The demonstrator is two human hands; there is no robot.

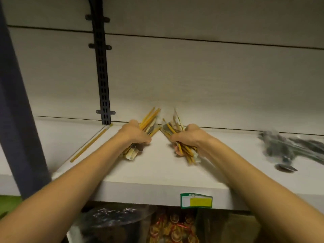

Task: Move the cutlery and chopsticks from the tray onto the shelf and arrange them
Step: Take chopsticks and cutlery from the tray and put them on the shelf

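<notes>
Both grips are closed tight: our left hand (135,133) is curled round one bundle of chopsticks (149,120), and our right hand (185,137) is curled round a second bundle (172,127), each mixed with what look like wrapped or darker pieces we cannot identify through the blur. We hold both bundles just over the white shelf (157,169), their far ends tipped toward each other in front of the black slotted upright (103,79) on the back wall. A single loose chopstick (89,144) lies on the shelf below that upright, along the shelf's left edge. Well to the right of the upright, a packet of dark cutlery (287,148) already rests on the shelf. The tray is not in view.

We judge the step in hand to be setting these down. To do it well we should lower each bundle until its underside touches the shelf before loosening the fingers, so the sticks do not scatter, then square them parallel to the loose chopstick and keep them back from the front lip above the green price tag (196,200).
</notes>
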